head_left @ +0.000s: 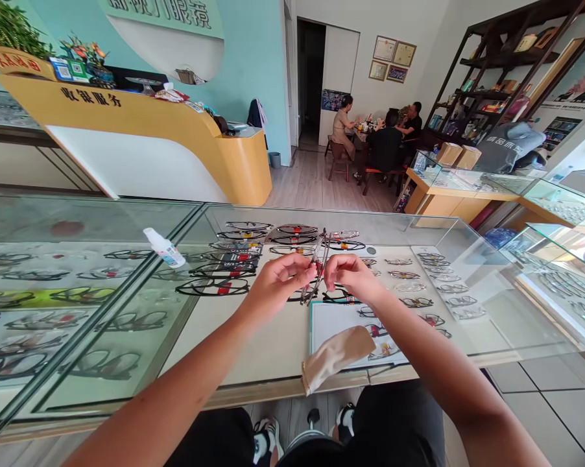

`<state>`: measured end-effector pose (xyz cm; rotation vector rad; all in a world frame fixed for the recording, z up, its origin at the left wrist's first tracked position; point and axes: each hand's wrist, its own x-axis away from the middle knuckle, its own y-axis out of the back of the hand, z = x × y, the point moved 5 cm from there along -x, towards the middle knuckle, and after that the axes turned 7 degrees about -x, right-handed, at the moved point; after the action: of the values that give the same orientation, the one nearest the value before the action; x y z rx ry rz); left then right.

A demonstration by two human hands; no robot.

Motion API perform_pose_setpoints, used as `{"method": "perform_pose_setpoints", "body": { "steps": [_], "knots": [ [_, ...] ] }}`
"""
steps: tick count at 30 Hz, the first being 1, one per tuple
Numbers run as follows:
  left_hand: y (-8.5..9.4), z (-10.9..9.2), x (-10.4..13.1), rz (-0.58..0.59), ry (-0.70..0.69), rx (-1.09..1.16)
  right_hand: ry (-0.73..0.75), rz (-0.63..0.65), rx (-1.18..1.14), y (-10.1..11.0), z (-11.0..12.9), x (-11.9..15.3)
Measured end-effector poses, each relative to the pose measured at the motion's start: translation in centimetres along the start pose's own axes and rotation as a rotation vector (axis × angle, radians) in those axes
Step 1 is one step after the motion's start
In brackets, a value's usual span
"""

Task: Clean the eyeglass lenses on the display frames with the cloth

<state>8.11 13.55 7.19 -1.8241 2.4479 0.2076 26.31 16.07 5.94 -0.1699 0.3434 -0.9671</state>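
Above the glass display case, my left hand (283, 279) pinches a pair of glasses (320, 263) from the left side. My right hand (349, 275) is closed at the right side of the same glasses, its fingers curled against the frame. The glasses stand on edge between both hands, with a small red mark near the middle. Beneath them, rows of glasses (222, 287) lie inside the case. A tan cloth (338, 357) rests at the front edge of the glass, below my hands.
A white spray bottle (164, 248) lies on the glass at the left. The glass case (234, 383) spans the front. Beyond it stand a yellow counter (244, 170), a seated group of people (386, 146) and a display counter with cardboard boxes (449, 154).
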Motion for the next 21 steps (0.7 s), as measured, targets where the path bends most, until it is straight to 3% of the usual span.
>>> {"method": "perform_pose_setpoints", "body": {
  "steps": [21],
  "knots": [
    [0.01, -0.29, 0.12, -0.006, -0.009, -0.061, -0.009, -0.034, 0.002, -0.71, 0.38, -0.03]
  ]
}}
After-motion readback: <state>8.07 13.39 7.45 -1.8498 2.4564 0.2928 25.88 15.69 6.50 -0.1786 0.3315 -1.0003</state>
